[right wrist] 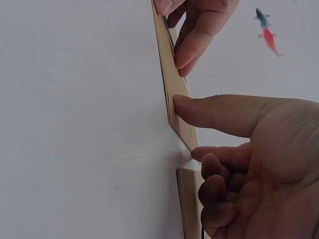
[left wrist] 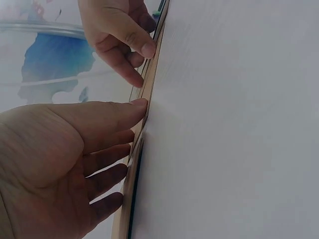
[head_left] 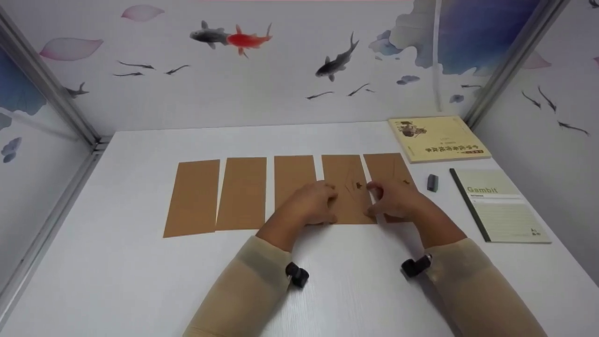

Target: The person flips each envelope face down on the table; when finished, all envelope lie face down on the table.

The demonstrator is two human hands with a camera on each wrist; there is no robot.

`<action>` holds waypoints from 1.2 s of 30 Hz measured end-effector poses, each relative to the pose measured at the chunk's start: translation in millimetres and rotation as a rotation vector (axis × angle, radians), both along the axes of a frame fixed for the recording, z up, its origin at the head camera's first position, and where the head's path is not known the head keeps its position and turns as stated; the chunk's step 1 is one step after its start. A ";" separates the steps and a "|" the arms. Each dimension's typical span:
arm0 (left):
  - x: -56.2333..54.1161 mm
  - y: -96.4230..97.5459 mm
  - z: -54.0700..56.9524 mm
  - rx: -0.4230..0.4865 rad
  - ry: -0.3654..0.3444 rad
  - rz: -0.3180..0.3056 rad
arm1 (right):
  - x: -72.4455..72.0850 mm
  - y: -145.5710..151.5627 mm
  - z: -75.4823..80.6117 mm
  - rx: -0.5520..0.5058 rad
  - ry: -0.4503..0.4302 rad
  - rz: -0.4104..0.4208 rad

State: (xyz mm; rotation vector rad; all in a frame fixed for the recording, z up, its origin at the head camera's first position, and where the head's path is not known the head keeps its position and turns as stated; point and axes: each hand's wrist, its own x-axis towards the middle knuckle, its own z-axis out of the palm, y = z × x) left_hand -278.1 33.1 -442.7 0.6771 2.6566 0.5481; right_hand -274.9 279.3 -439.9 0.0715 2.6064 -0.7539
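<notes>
A brown envelope (head_left: 348,196), the fourth from the left in a row of five, lies flat just right of the frame's center, a flap outline and small dark print on its face, with a hand at either side. The left hand (head_left: 311,203) touches its left side, thumb near the lower corner, fingers relaxed and spread rather than clenched. The right hand (head_left: 395,199) meets its right edge with thumb and forefinger set apart; the right wrist view shows the remaining fingers bent inward.

To the left along the row lie three more envelopes: the third (head_left: 292,173), partly covered by the left hand, the second (head_left: 242,193) and the first (head_left: 193,199), at center left. The fifth envelope (head_left: 383,166) lies partly beneath the right hand and forearm.

Right of the row sits a small dark gray block (head_left: 433,183), near a pale green notebook (head_left: 503,206) marked "Gambit" at the right of the frame. A yellow book (head_left: 439,139) lies above them. Tan sleeves (head_left: 252,281) enter from the bottom, a small black device at each cuff. A white table (head_left: 117,271) holds everything; across the top, a wall (head_left: 281,93) carries painted fish.
</notes>
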 end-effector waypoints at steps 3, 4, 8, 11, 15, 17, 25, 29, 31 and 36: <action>0.0 0.0 0.7 -0.005 -0.006 -0.002 | 0.1 -2.4 0.5 0.031 0.012 0.002; -0.1 0.2 0.8 -0.010 -0.005 -0.003 | 0.2 -3.0 0.6 0.043 0.017 0.006; -0.3 1.0 -0.6 -0.012 -0.008 -0.005 | 0.7 -4.9 1.4 0.058 0.009 -0.002; 0.3 1.8 -1.9 -0.002 -0.015 0.000 | 1.3 -5.9 3.1 0.044 -0.042 -0.039; 1.4 2.4 -1.3 0.003 -0.021 0.009 | 2.6 -9.5 6.9 0.043 -0.094 -0.096; 1.7 1.9 -0.1 -0.002 -0.016 0.010 | 3.5 -13.5 9.5 0.052 -0.098 -0.117; 1.8 -0.2 0.1 0.011 -0.005 0.016 | 2.1 -21.6 13.8 0.151 -0.019 -0.074; 1.4 -0.8 -0.3 0.022 -0.009 0.024 | -1.1 -23.6 14.6 0.136 -0.055 -0.094; 0.9 -0.9 -0.9 0.012 0.001 0.018 | -2.3 -23.0 13.9 0.140 -0.061 -0.084; 0.1 0.4 -2.5 -0.023 0.043 -0.021 | -3.7 -17.0 10.6 0.124 -0.075 -0.088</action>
